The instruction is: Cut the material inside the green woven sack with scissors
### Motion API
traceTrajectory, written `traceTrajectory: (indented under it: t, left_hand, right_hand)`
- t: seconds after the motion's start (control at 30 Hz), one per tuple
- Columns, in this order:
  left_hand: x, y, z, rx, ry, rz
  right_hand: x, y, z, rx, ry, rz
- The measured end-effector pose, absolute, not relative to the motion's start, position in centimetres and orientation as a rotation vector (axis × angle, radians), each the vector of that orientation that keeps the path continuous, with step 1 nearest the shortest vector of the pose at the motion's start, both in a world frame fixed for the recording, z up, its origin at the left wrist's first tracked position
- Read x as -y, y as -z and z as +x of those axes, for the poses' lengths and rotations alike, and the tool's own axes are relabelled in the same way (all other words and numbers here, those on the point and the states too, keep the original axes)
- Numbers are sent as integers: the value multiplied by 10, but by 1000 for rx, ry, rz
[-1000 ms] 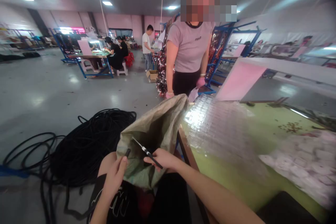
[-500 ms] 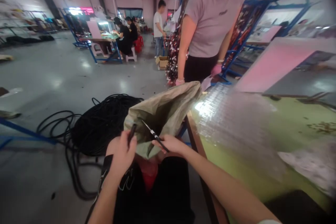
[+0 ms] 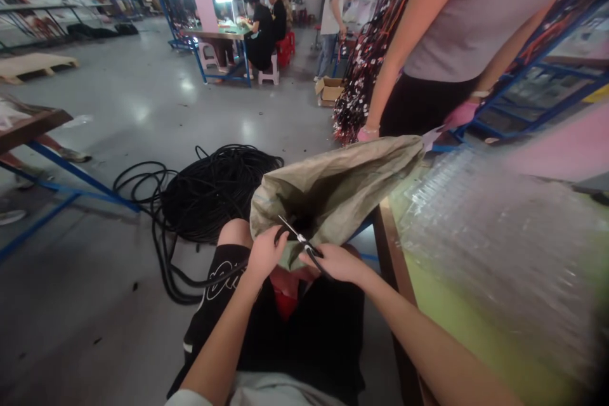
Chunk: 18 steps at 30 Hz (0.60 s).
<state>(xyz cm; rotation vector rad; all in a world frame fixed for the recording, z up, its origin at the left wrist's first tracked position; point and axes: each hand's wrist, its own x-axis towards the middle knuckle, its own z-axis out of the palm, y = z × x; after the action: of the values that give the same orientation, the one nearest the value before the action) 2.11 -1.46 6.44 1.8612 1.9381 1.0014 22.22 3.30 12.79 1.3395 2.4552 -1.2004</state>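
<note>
My left hand point(image 3: 267, 255) is closed around a length of black cord point(image 3: 223, 278), which trails over my knee toward the floor. In my right hand point(image 3: 340, 262) I grip a pair of scissors point(image 3: 309, 247). Their blades point up and left, near the cord's end beside my left fingers. Just beyond both hands, between my knees and the table, a greenish-tan woven sack point(image 3: 278, 189) stands with its mouth wide open. Its inside is dark, so the contents cannot be made out. To the left, a large coil of black cord point(image 3: 214, 196) lies on the floor.
A green-topped table point(image 3: 438, 317) with a wooden edge runs along my right, bearing clear plastic wrap point(image 3: 490, 222). A co-worker point(image 3: 451, 44) in pink gloves stands behind the sack. At left is a blue-legged table point(image 3: 45, 124); several people sit at a far workbench point(image 3: 214, 32).
The view has turned left and down. My left hand now holds the cord stretched across my knee, where before a short black piece showed in it. The scissors are closer to that hand.
</note>
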Motion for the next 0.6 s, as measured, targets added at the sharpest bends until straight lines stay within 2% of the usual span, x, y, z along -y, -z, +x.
traceTrajectory:
  t: [0.13,0.33,0.47,0.6]
  left_hand:
    - [14,-60,16,-1973,-933,1913]
    - [12,-49,13,-2059,-927,2081]
    - [8,-43,12,-2040,-1083,2026]
    - [6,-40,9,-1984,-1191,1922]
  right_hand:
    - [-31,-129,222,-2422,1120,1434]
    - [-32,-125,222,-2363,1267,1398]
    - [-34,-125,218,-2400,1153,1482]
    - [-36,-112,216,-2343,1256,1548]
